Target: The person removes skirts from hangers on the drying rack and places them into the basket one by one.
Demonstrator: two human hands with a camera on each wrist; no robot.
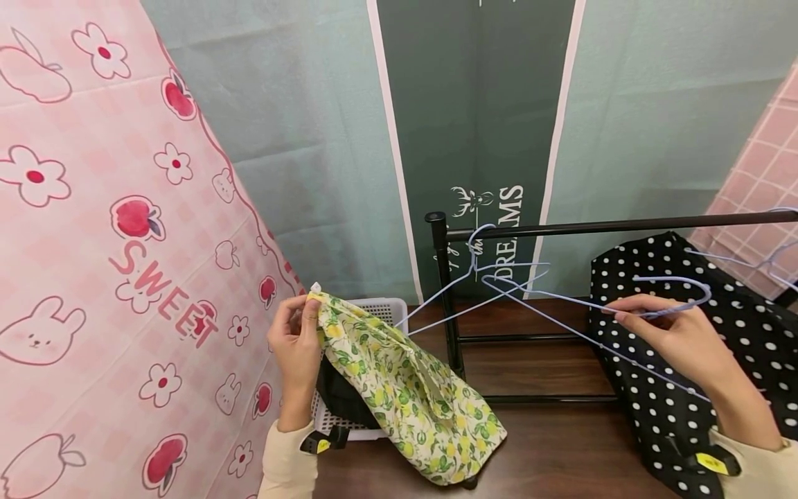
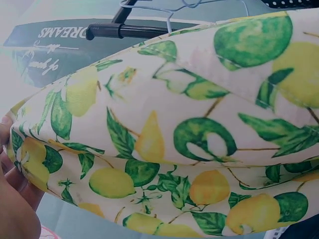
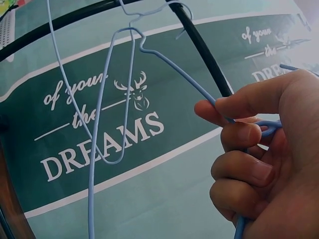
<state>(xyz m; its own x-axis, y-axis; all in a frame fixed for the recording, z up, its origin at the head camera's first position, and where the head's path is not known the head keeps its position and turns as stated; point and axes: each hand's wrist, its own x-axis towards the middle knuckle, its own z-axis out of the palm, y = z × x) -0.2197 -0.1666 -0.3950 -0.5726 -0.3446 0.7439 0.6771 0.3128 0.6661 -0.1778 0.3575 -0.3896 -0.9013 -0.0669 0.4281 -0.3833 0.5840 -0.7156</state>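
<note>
My left hand (image 1: 296, 350) pinches the upper corner of a lemon-print cloth (image 1: 418, 395) between thumb and fingers. The cloth droops down to the right in folds and fills most of the left wrist view. On the other side, my right hand (image 1: 682, 339) grips a blue wire clothes hanger (image 1: 676, 279) near its neck, with the hook pointing right. The hanger's far corner points left toward the cloth, apart from it. In the right wrist view the fingers (image 3: 241, 167) curl round the wire.
A black clothes rack (image 1: 598, 226) stands ahead, with another blue hanger (image 1: 430, 299) hooked at its left end. Black polka-dot fabric (image 1: 630, 277) hangs at the right. Behind the lemon-print cloth is a white basket (image 1: 383, 302) with dark cloth inside. A pink printed curtain (image 1: 156, 277) borders the left.
</note>
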